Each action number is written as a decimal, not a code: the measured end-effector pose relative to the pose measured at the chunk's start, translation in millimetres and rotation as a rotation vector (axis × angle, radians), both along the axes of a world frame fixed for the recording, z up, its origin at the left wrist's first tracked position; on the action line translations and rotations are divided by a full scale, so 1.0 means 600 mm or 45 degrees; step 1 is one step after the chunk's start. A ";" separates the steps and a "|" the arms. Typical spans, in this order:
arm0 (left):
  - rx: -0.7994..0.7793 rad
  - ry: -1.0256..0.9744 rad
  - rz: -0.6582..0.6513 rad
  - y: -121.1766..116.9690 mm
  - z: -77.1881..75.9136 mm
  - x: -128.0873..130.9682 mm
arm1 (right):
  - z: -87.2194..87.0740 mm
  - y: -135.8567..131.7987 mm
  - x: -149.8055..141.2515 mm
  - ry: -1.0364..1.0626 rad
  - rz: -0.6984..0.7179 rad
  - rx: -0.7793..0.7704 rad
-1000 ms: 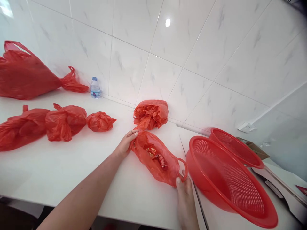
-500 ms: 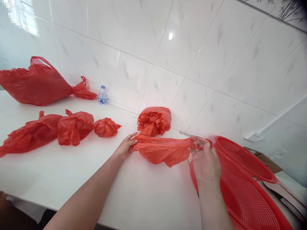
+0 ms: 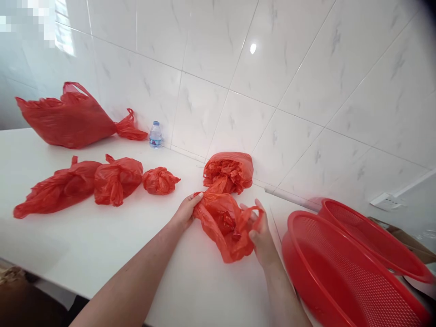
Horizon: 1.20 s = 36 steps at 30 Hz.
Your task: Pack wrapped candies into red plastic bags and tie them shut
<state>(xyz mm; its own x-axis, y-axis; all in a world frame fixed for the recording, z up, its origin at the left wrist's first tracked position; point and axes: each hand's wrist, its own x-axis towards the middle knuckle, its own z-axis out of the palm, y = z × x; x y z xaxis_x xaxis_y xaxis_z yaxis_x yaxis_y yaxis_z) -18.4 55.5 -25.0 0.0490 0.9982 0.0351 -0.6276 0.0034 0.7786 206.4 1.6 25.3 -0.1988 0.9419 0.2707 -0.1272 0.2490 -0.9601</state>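
Observation:
Between my hands a red plastic bag [image 3: 218, 227] hangs with its mouth spread, and crumpled red plastic shows inside it. My left hand [image 3: 186, 210] pinches the bag's left edge between thumb and fingers. At the other side my right hand [image 3: 260, 234] has a handle loop of the bag around its fingers, with the thumb against the plastic. Just beyond stands a bundle of red plastic bags [image 3: 235, 165] against the wall, its loose end close behind the held bag.
Left on the white table [image 3: 184, 290] lie a small knotted red bag [image 3: 160, 180], a tied red bag [image 3: 119, 177] and a longer one [image 3: 61, 188]. Behind them are a large red bag [image 3: 75, 122] and a water bottle [image 3: 156, 135]. Red mesh baskets [image 3: 316, 263] stand at the right.
The bag went from stretched flat between my hands to spread at its mouth. My right hand moved left, closer to my left hand. The view shifted slightly right.

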 end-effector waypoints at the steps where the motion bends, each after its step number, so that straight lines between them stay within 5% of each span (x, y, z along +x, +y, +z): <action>1: 0.000 -0.004 -0.010 0.001 -0.002 0.001 | -0.007 -0.001 -0.007 -0.050 0.044 -0.026; 6: -0.011 -0.016 -0.007 0.004 -0.006 0.000 | -0.035 0.004 -0.012 -0.389 0.047 -0.102; 12: -0.028 -0.024 -0.007 0.000 0.003 0.002 | -0.025 -0.010 0.007 -0.306 0.030 0.024; 16: -0.032 -0.006 -0.026 -0.005 0.010 0.003 | -0.009 -0.039 -0.018 -0.479 -0.103 0.234; 20: 0.030 -0.025 -0.027 -0.009 0.010 0.001 | -0.021 -0.049 -0.052 -0.545 -0.372 0.103; 27: -0.030 -0.093 0.097 -0.006 0.001 -0.003 | -0.028 -0.021 -0.007 0.024 -0.362 -0.251; 31: -0.042 -0.091 0.140 -0.006 0.001 0.000 | -0.013 -0.003 0.041 0.512 -0.277 -0.203; 36: -0.038 -0.046 0.123 -0.009 0.007 0.003 | -0.003 0.000 0.075 0.724 -0.147 -0.089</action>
